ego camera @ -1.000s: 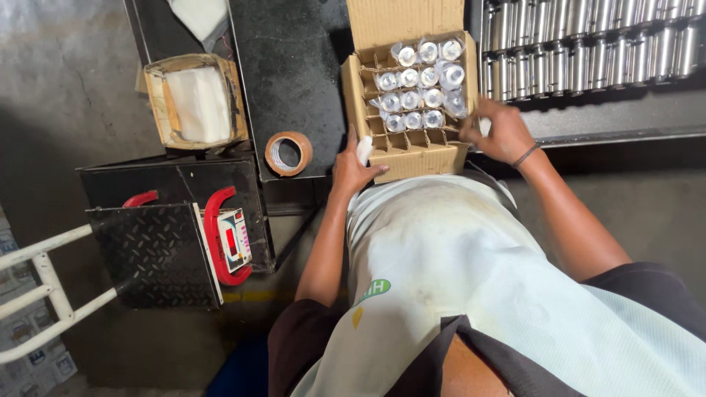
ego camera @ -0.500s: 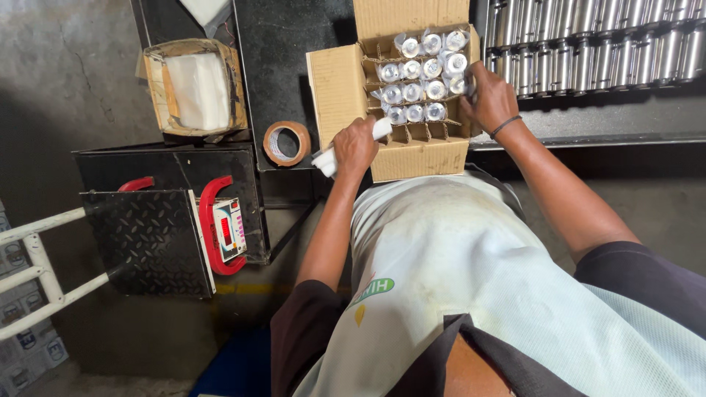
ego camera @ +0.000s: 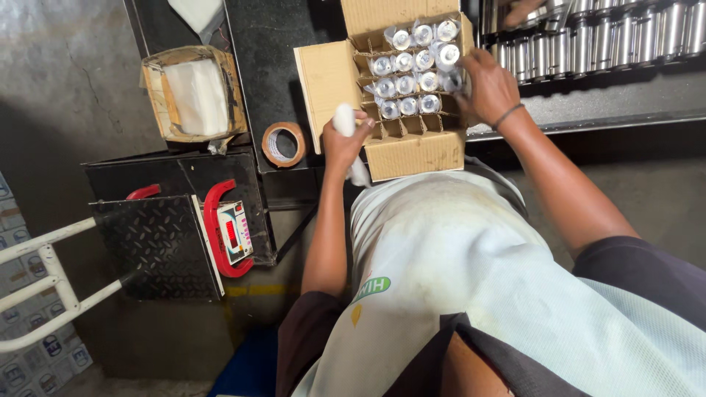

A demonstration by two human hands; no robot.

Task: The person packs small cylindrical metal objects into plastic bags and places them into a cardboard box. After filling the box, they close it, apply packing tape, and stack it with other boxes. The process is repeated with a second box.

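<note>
An open cardboard box (ego camera: 409, 154) with a divider grid stands on the dark bench in front of me. Most cells hold wrapped shiny metal cylinders (ego camera: 409, 62); the front row of cells looks empty. My left hand (ego camera: 344, 138) is at the box's front left corner, shut on a white plastic-wrapped piece (ego camera: 346, 120) that sticks up above my fingers. My right hand (ego camera: 487, 87) rests on the right side of the box, fingers against the wrapped cylinders there. The box's left flap (ego camera: 323, 81) lies open.
A roll of brown tape (ego camera: 283, 144) lies left of the box. A smaller carton of white bags (ego camera: 193, 94) sits further left. Rows of metal cylinders (ego camera: 610, 37) lie at the upper right. A platform scale (ego camera: 173, 235) with red handles and a white trolley frame (ego camera: 44, 294) are below left.
The view shifted and the box's left flap has come open. My left hand rose to the box's front left corner with the white wrapped piece. My right hand stayed at the right side.
</note>
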